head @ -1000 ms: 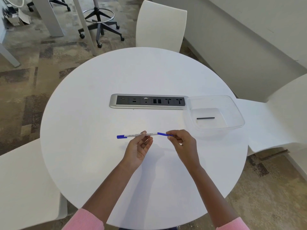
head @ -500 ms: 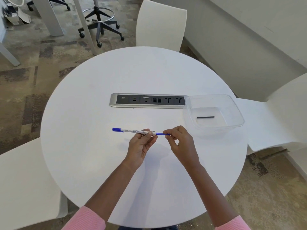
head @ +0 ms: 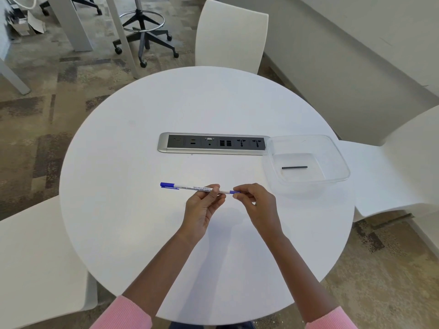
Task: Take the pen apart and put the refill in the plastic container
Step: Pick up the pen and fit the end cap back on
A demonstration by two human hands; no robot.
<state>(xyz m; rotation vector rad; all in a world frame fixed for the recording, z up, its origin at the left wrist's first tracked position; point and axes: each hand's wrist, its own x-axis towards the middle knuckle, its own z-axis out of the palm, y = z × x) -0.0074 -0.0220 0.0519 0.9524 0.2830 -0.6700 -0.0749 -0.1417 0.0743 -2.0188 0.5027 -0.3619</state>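
A white pen (head: 190, 187) with a blue cap at its left end is held level above the round white table (head: 142, 233). My left hand (head: 202, 210) pinches the white barrel near its right half. My right hand (head: 257, 205) pinches the blue tip end of the same pen. To the right stands a clear plastic container (head: 337, 162) with a short black stick (head: 294, 167) lying on its bottom.
A silver power and socket strip (head: 164, 144) is set into the table beyond my hands, touching the container's left rim. White chairs stand at the far side (head: 231, 36), right (head: 403, 162) and near left (head: 35, 257). A wheeled stool (head: 142, 27) stands on the carpet.
The pen has shifted left and tilted so its capped end sits higher. My right hand has closed in along the blue tip toward my left hand.
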